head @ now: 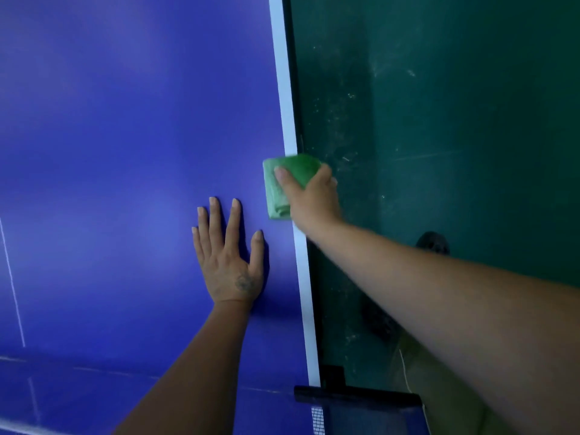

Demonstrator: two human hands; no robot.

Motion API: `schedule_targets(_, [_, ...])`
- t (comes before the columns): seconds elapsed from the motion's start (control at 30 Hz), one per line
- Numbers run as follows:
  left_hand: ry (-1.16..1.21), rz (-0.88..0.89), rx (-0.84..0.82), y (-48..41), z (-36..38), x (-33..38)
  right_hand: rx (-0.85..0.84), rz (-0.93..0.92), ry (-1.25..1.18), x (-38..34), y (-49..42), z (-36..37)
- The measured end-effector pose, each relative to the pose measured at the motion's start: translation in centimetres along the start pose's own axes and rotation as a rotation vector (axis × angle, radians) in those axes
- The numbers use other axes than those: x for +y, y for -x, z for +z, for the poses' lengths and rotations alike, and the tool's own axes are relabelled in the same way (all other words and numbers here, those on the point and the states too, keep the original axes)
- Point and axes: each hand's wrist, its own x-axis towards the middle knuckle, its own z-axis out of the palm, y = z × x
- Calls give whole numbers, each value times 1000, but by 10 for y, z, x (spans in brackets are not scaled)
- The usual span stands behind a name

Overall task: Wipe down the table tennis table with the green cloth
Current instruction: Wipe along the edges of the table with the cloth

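Head view looks down on the blue surface (125, 136) of the table tennis table, and the step in hand reads as wiping along its side margin. The green cloth (279, 189), folded into a thick pad, sits on the white edge line (287, 105) and overlaps the blue just inside it. The right hand (314, 199) grips that pad, its thumb (284, 177) laid across the top while the other fingers curl over the far side past the rim, mostly hidden; the grasp is closed on the cloth, though how tightly cannot be told. The left hand (230, 265) holds nothing: its fingers (215, 221) are straight and spread, palm down, flat on the blue, seemingly as a brace. The cloth lies just beyond those spread fingers on their thumb side, near but apart from them. Past the right fingers, below the rim, is a dark green floor (439, 120) with pale scuffs. Back toward the wrists a dark net clamp (342, 392) grips the rim, with a strip of net (317, 422) beside it. The edge strip ahead of the right fingers and the wide blue field beyond the left fingers probably need passes yet. The next move calls for pushing the pad along the white line with even downward pressure, without letting it slip off the rim, then working inward in overlapping strokes, the left hand lifting clear as the cloth comes its way.
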Motion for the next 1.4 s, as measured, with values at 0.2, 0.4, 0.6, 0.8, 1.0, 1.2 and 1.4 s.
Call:
schedule_targets(0.2, [5, 4, -4, 0, -1, 1, -62, -45, 29, 20, 17, -7])
schedule_targets(0.4, [4, 1, 4, -3, 1, -1, -158, 25, 90, 91, 89, -9])
schedule_targets(0.6, [-3, 6, 6, -2, 2, -2, -93, 47, 76, 49, 53, -7])
schedule_targets(0.8, [-8, 15, 9, -5, 3, -3, -149, 31, 23, -54, -42, -29])
schedule_targets(1.0, [-17, 9, -14, -5, 1, -4, -226, 58, 88, -45, -32, -36])
schedule_targets(1.2, [-19, 17, -80, -10, -1, 0, -339, 191, 126, 13, 16, -40])
schedule_targets(1.4, [71, 158, -198, -74, -17, -7, -304, 214, 152, -3, 13, -32])
